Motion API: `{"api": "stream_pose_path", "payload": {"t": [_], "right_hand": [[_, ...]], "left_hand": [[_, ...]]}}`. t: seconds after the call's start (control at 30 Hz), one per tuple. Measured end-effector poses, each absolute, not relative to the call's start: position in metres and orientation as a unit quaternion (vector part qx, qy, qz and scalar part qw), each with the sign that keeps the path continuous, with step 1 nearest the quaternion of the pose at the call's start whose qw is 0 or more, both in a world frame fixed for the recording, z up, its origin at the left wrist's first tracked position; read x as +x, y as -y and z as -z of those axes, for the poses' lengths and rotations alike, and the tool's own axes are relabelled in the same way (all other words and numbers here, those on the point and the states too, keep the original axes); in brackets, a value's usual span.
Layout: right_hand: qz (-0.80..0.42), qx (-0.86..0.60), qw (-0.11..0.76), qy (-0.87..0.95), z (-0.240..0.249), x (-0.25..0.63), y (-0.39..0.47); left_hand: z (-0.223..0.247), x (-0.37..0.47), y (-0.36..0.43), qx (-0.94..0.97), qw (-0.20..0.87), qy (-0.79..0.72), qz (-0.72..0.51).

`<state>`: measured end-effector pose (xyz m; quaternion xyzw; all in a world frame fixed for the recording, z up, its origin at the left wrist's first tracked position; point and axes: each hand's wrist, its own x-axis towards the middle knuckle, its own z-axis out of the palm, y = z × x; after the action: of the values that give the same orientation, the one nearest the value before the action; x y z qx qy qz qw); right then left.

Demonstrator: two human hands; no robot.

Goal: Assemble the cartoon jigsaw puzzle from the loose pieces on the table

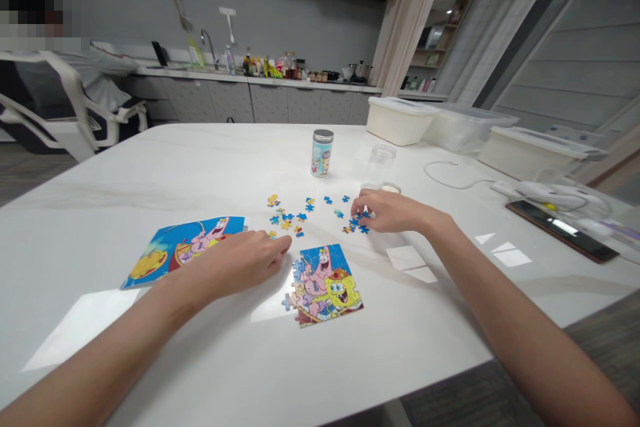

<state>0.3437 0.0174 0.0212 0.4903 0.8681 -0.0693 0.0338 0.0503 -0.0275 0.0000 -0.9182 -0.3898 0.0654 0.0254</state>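
A partly assembled cartoon jigsaw (324, 285) lies on the white table (150, 173) in front of me. Loose puzzle pieces (300, 213) are scattered just beyond it. My left hand (240, 261) rests palm down beside the jigsaw's upper left corner, fingertips almost touching its edge, covering part of a printed reference picture (175, 253). My right hand (393, 211) reaches over the right end of the loose pieces, fingers curled down onto a small cluster of blue ones. Whether it holds a piece is hidden by the fingers.
A small printed tin (321, 153) and a clear jar (379, 167) stand past the pieces. White storage boxes (400, 120), a cable and a dark tablet (560, 230) sit at the right. A seated person is at the far left, and a kitchen counter runs behind.
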Motion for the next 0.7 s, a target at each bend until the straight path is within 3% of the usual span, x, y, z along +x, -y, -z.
{"api": "stream_pose_path", "payload": {"t": [0.33,0.7], "right_hand": [[0.092,0.498,0.017,-0.862,-0.012,0.345,-0.021],[0.153,0.500,-0.063,-0.850,-0.025,0.335,-0.017]], "left_hand": [[0.002,0.051,0.027,-0.916,0.030,0.393,-0.073],[0.001,0.051,0.028,-0.917,0.039,0.390,-0.074]]}}
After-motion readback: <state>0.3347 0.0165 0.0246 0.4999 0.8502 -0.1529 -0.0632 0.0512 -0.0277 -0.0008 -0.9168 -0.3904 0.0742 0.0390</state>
